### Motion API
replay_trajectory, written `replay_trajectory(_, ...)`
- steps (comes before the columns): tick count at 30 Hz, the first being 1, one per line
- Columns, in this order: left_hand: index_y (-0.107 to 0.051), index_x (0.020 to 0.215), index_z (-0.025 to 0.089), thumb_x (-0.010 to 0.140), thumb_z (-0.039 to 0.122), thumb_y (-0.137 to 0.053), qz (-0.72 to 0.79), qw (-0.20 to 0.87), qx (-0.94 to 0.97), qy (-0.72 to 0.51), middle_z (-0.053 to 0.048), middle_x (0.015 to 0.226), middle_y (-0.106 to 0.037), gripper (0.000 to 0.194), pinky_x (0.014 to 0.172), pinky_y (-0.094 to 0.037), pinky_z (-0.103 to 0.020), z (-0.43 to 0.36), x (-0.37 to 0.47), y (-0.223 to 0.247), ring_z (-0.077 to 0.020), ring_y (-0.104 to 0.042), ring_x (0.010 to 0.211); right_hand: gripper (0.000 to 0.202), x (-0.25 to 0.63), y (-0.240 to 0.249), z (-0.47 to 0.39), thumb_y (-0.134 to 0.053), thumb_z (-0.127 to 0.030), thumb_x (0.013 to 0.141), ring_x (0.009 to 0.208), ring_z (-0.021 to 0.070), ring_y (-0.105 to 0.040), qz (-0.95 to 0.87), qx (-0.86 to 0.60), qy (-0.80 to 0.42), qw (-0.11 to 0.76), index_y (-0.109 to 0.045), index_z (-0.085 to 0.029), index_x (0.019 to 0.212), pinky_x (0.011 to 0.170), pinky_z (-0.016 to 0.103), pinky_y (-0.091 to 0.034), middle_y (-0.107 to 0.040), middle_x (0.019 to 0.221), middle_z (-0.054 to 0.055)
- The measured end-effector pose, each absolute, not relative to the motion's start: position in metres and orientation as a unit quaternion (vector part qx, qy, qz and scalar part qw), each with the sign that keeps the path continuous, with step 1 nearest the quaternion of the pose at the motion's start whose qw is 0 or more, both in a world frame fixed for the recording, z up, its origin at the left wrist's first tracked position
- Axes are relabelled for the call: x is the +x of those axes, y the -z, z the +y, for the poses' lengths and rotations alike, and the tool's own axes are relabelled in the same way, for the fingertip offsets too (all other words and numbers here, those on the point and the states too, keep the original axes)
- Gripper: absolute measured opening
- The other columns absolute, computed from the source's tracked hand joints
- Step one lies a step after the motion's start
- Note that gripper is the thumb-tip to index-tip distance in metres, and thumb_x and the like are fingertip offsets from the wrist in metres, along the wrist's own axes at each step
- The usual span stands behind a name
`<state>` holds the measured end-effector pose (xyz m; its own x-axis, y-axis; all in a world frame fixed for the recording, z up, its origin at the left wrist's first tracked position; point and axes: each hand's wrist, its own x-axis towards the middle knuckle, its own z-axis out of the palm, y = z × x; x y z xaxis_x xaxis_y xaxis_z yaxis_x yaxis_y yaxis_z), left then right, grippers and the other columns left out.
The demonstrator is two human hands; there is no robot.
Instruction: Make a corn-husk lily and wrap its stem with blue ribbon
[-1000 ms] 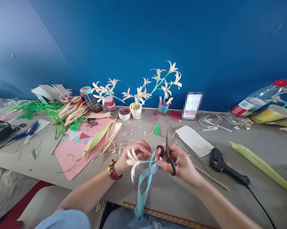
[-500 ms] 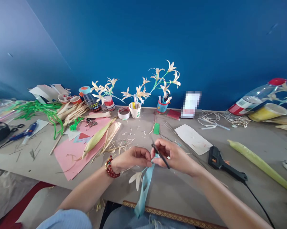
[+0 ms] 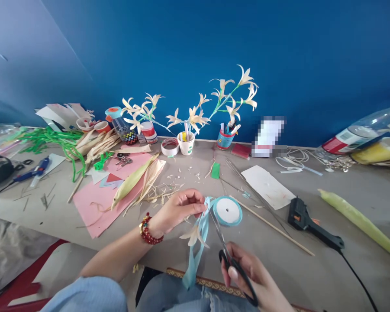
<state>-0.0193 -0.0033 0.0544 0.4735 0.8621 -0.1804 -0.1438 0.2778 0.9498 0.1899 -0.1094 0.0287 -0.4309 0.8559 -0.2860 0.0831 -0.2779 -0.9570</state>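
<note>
My left hand (image 3: 186, 208), with a red bead bracelet at the wrist, is closed in a pinch on light blue ribbon (image 3: 199, 238). The ribbon hangs down over the table edge towards my lap. A cream husk flower (image 3: 194, 234) dangles just below those fingers. My right hand (image 3: 246, 273) grips black-handled scissors (image 3: 221, 234), whose blades point up towards the ribbon by my left fingertips. Whether the blades touch the ribbon I cannot tell. Right beside the ribbon, a spool of blue ribbon (image 3: 227, 210) lies flat on the table.
A wooden stick (image 3: 279, 229) and a black glue gun (image 3: 311, 223) lie on the right. Pink paper (image 3: 91, 208) with a corn husk (image 3: 133, 182) is on the left. Husk flowers stand in a white cup (image 3: 186, 145) at the back, beside a pen tin (image 3: 225, 139).
My right hand has drawn back down and right, and the scissors' blades now point up at the ribbon. The spool and stick have come into sight. The view has shifted slightly.
</note>
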Motion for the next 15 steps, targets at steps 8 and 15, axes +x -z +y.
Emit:
replay_trajectory(8, -0.061, 0.074, 0.015, 0.077, 0.033, -0.073, 0.386, 0.695, 0.489, -0.361, 0.001, 0.067, -0.056, 0.022, 0.064, -0.043, -0.023, -0.006, -0.018, -0.056, -0.0099, -0.052, 0.063, 0.052, 0.171, -0.028, -0.109, -0.055, -0.071, 0.079, 0.063, 0.0155, -0.045, -0.501, -0.441, -0.661, 0.342, -0.049, -0.02, 0.072, 0.056, 0.025, -0.037, -0.05, 0.066, 0.001)
replay_trajectory(15, -0.06, 0.074, 0.015, 0.078, 0.032, -0.073, 0.399, 0.677, 0.494, -0.372, 0.002, 0.067, -0.057, 0.021, 0.063, -0.042, -0.023, -0.007, -0.019, -0.056, -0.0098, -0.052, 0.063, 0.052, 0.167, -0.028, -0.112, -0.055, -0.071, 0.078, 0.061, 0.0141, -0.04, -0.487, -0.434, -0.675, 0.346, -0.046, -0.02, 0.07, 0.054, 0.024, -0.033, -0.046, 0.064, 0.0)
